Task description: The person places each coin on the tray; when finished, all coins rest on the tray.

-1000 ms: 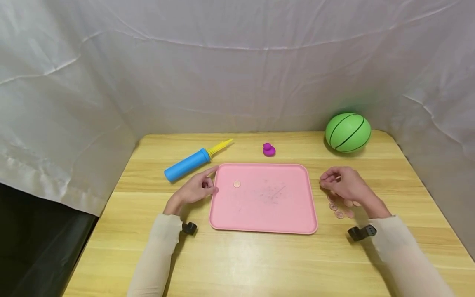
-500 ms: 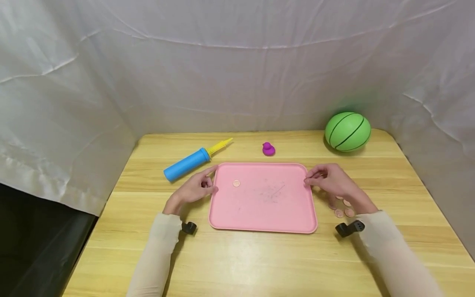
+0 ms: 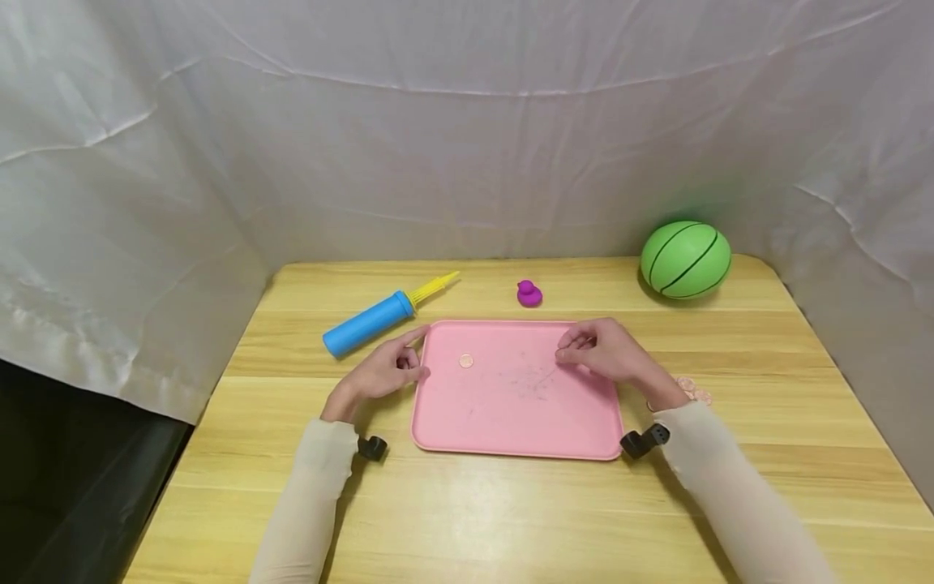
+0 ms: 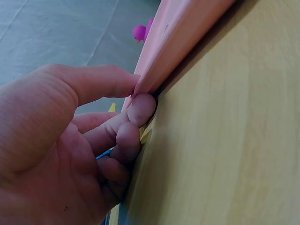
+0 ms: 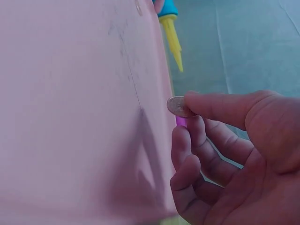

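A pink tray point(image 3: 511, 448) lies in the middle of the wooden table, with one copper coin point(image 3: 465, 361) on its left part. My left hand point(image 3: 414, 370) pinches the tray's left rim point(image 4: 187, 33), thumb on top and fingers underneath. My right hand point(image 3: 566, 350) hovers over the tray's far right part. It pinches a small coin point(image 5: 177, 106) between thumb and index finger, just above the tray's surface point(image 5: 70, 117). A few more coins point(image 3: 693, 391) lie on the table right of the tray, partly hidden by my right wrist.
A blue pump with a yellow nozzle point(image 3: 368, 323) lies behind the tray's left corner. A purple toy duck point(image 3: 529, 293) sits behind the tray. A green ball point(image 3: 685, 259) rests at the back right. White cloth walls surround the table.
My right hand has moved left from the coins beside the tray to over the tray's far right part, carrying a coin. My left hand has stayed on the rim.
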{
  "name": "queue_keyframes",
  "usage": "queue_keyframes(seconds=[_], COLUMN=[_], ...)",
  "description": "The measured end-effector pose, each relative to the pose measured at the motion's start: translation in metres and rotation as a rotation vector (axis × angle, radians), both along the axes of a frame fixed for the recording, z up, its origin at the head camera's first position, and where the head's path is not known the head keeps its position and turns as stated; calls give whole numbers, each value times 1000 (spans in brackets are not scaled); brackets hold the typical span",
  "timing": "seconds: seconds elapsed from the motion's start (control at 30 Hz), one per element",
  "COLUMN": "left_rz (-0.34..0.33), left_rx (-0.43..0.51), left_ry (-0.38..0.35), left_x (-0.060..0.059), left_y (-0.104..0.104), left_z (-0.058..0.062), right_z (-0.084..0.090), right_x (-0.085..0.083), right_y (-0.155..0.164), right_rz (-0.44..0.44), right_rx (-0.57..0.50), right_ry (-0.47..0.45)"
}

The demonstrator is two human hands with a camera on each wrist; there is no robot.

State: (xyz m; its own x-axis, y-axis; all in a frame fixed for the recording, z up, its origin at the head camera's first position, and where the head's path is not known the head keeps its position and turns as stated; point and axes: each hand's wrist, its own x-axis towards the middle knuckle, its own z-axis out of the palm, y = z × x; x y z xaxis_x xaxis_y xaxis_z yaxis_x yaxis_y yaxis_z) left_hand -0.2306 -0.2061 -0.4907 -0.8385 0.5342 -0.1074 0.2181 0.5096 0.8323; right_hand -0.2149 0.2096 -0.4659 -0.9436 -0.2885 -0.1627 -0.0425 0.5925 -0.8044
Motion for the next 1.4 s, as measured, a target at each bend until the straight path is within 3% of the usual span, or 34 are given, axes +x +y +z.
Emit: queue_keyframes(seconds=[0.4, 0.93, 1.4], left_rz=[-10, -4, -8], left_rx=[-5, 12, 4], left_ry=[13, 6, 0], left_x=[-2, -1, -1], left_y=[0, 0, 0], left_z=[-3, -3, -1], right_z=[-9, -6, -12], right_x=[-14, -27, -33], right_y=[-34, -67, -94], right_rz=[10, 25, 119], right_rx=[18, -7, -10], right_ry=[21, -26, 85])
